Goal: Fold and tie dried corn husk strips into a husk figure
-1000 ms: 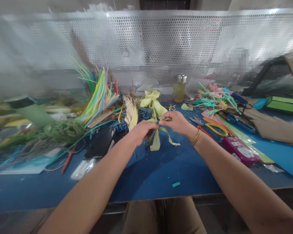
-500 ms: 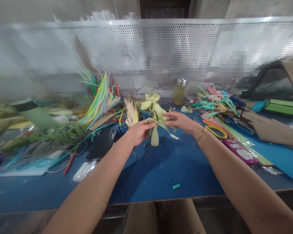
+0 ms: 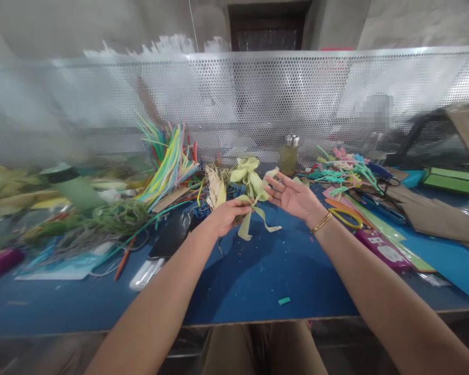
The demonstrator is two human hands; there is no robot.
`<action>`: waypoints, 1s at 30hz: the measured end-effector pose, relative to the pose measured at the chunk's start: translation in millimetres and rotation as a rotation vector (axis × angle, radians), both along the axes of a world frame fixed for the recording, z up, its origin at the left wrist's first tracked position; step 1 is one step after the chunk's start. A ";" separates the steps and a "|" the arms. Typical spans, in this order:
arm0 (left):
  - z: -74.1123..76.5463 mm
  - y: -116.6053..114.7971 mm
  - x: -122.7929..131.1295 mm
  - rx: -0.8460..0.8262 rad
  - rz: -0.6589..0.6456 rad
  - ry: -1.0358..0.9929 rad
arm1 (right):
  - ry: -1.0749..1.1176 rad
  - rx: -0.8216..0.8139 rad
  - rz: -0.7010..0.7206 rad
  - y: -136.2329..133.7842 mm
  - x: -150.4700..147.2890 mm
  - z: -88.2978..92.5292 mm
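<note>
In the middle, my left hand (image 3: 230,216) pinches a bundle of pale green husk strips (image 3: 245,226) where they gather. Some strips hang below the fingers, and one curls out to the right. My right hand (image 3: 291,195), with a gold bracelet at the wrist, is turned palm up with its fingers stretched apart. A pale strip (image 3: 262,190) rises from the bundle to the right fingertips; whether they touch it, I cannot tell. Just behind lie crumpled pale green husks (image 3: 247,172) and dry beige husks (image 3: 216,190).
Colourful pipe cleaners (image 3: 172,164) stand at back left, near green yarn (image 3: 121,219) and a black pouch (image 3: 172,234). A glass bottle (image 3: 288,156) stands by the perforated metal panel (image 3: 266,94). Yellow-handled scissors (image 3: 346,219) and cardboard (image 3: 441,219) lie right; a teal scrap (image 3: 284,301) lies in front.
My right hand has opened and turned palm up, moving slightly right from the bundle. My left hand keeps its pinch. A strip now extends up toward the right fingers. The camera view has shifted slightly.
</note>
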State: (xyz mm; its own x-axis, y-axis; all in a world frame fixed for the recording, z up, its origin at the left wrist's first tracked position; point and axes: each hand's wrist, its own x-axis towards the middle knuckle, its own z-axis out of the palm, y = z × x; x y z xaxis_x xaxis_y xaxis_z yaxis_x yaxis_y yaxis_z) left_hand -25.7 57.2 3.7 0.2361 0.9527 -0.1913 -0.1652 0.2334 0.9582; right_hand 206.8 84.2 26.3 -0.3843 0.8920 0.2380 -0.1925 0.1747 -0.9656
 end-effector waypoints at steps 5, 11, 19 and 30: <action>2.7 -3.3 8.3 -0.024 0.084 -0.165 | -0.133 -0.068 -0.250 1.5 -18.9 -16.8; 7.9 -9.2 16.9 0.067 0.213 -0.189 | -0.380 0.316 -0.270 -8.6 -42.4 -27.5; 8.8 -13.8 25.3 0.125 0.197 -0.157 | -0.395 0.501 -0.356 -11.2 -43.7 -29.4; 4.9 -11.7 22.4 0.099 0.184 -0.275 | -0.761 1.221 -0.433 -20.8 -36.3 -12.9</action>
State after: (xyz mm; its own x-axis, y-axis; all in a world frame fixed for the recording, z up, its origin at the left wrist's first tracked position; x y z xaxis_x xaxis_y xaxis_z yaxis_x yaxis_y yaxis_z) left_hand -3.3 45.4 8.5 0.0886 0.9949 -0.0486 -0.4510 0.0835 0.8886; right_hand 170.5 63.4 13.4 -0.5209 0.3711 0.7687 0.5501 0.8345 -0.0301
